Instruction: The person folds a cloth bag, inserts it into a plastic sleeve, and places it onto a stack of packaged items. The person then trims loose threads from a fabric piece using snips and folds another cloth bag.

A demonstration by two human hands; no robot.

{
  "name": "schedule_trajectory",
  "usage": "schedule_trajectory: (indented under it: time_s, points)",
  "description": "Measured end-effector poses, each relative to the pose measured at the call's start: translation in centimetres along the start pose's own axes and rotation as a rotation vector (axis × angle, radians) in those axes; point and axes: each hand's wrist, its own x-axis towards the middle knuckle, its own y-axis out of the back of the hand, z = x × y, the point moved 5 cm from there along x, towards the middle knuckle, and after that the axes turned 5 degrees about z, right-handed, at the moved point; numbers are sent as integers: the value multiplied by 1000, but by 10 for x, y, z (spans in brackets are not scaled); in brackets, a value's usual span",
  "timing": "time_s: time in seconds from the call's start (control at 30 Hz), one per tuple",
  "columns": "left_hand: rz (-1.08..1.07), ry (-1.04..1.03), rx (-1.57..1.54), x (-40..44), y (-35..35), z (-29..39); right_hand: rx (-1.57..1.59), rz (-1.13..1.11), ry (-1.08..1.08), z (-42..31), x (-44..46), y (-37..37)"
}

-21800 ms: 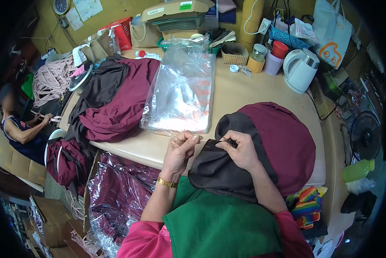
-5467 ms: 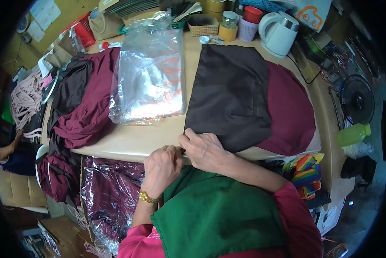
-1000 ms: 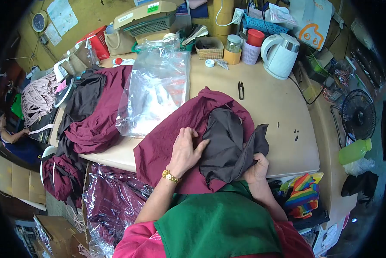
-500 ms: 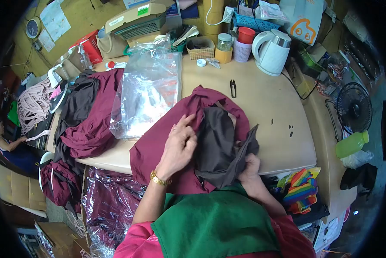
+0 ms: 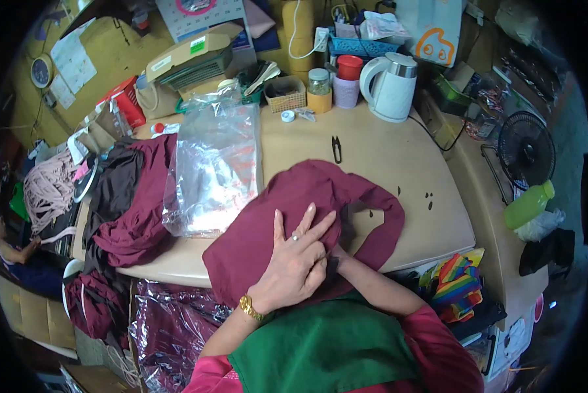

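A maroon cloth bag (image 5: 241, 252) with a wide loop handle (image 5: 393, 226) lies on the table in front of me, its maroon side outward. My left hand (image 5: 297, 265) rests on top of it with the fingers spread, a ring on one finger and a gold watch at the wrist. My right hand (image 5: 343, 261) reaches into the bag's opening beside the handle; its fingers are hidden in the cloth. Beyond the bag lie small black thread snips (image 5: 336, 149).
Clear plastic bags (image 5: 219, 170) lie left of centre, beside a heap of maroon and black cloth (image 5: 140, 203). A white kettle (image 5: 392, 88), jars and baskets line the back. To the right are a black fan (image 5: 526, 150) and a green bottle (image 5: 530, 204). Another person (image 5: 25, 259) is at far left.
The dark lining that showed on top is now inside, and the maroon side covers it. My right hand has gone from the dark cloth's edge into the bag; my left hand has flattened on it.
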Motion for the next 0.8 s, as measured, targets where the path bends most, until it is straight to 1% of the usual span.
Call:
schedule_trajectory:
  time_s: [0.07, 0.13, 0.2, 0.23, 0.3, 0.37, 0.4, 0.47, 0.53, 0.6, 0.67, 0.73, 0.8]
  points:
    - [-71, -34, 49, -1, -2, 7, -92, -59, -19, -9, 12, -11]
    - [-87, -40, 34, -2, -1, 7, -179, -105, -17, -14, 27, -21]
    - [109, 92, -115, -3, 13, -12, -249, -151, -13, -17, 41, -28]
    - [256, 162, -180, -8, 21, -26, -280, -168, -11, -18, 45, -29]
    - [433, 279, -297, -13, 41, -45, -336, -191, -9, -21, 51, -29]
    - [505, 241, -232, -16, 45, -54, -379, -215, 11, -23, 57, -33]
    - [458, 179, -124, -15, 43, -46, -406, -212, 8, -26, 60, -35]
    - [214, 125, 37, -5, 29, -12, -456, -173, 23, -32, 71, -33]
    - [80, 8, 43, -3, 8, 9, -521, -117, 24, -37, 81, -23]
    - [80, 4, 33, -6, 6, 7, -588, -65, 22, -44, 94, -9]
    - [280, 183, 16, -8, 29, -17, -658, -8, 11, -47, 109, 3]
    - [398, 224, 72, -17, 46, -37, -689, 9, 21, -52, 114, 3]
    - [270, 148, 132, -16, 32, -28, -727, 30, 32, -58, 120, 5]
